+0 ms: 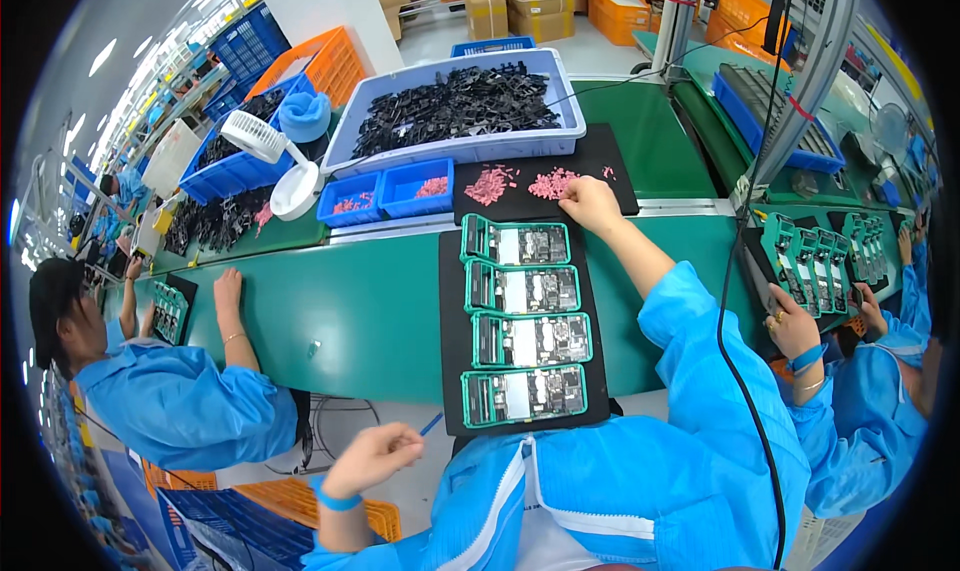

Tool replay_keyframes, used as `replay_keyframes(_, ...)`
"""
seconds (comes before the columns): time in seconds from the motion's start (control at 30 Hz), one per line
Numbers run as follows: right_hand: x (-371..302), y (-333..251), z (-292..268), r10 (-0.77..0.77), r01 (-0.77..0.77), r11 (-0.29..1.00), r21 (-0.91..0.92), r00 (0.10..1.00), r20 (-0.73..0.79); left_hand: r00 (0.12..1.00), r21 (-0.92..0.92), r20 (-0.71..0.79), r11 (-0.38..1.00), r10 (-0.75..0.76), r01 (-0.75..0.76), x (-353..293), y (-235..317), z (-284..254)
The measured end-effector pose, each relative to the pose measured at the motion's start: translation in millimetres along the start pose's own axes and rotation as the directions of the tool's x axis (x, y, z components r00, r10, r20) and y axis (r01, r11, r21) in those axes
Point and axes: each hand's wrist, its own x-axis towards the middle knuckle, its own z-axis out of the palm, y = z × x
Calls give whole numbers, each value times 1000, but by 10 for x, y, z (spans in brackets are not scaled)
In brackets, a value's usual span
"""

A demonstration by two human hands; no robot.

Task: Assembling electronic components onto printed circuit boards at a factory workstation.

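wearer's blue jacket (690, 441) nearest cam. l hand (378, 456) loosely curled in air, left of blk board (454, 321); can't tell if it grips anything. r hand (590, 203) fingertips down at right pile of pink pcs (550, 184), on blk mat (605, 149); pinch unclear. 4 green-framed circuit boards (545, 339) in a column on blk board, betw. wearer & pile. small blue bins (415, 209) w/ more pink pcs just left of mat.

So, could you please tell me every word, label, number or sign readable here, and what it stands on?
Nothing can be read with certainty.
White shirt under the blue jacket: dark lettering, too small to read.
Circuit boards: any markings too small.
Cardboard boxes: any print too blurred.
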Motion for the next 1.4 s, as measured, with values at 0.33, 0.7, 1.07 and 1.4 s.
replay_keyframes(0.33, 177, 29, 300, -146, 150, 972, -182, 989, 33, 742, 435, 208, 619, 638, -654, 650, 2020, -299)
replay_keyframes(0.7, -98, 69, 23, -118, 117, 993, -34, 992, -32, 671, 689, 189, 390, 718, -611, 3693, 1888, 41)
replay_keyframes(1.07, -202, 108, -117, 46, -47, 998, -49, 999, -24, 615, 839, 249, 151, 748, -523, 4058, 1916, 361)
replay_keyframes(1.4, -139, 201, -154, -60, 62, 996, -58, 998, 33, 594, 851, 386, -24, 706, -525, 4081, 2034, 354)
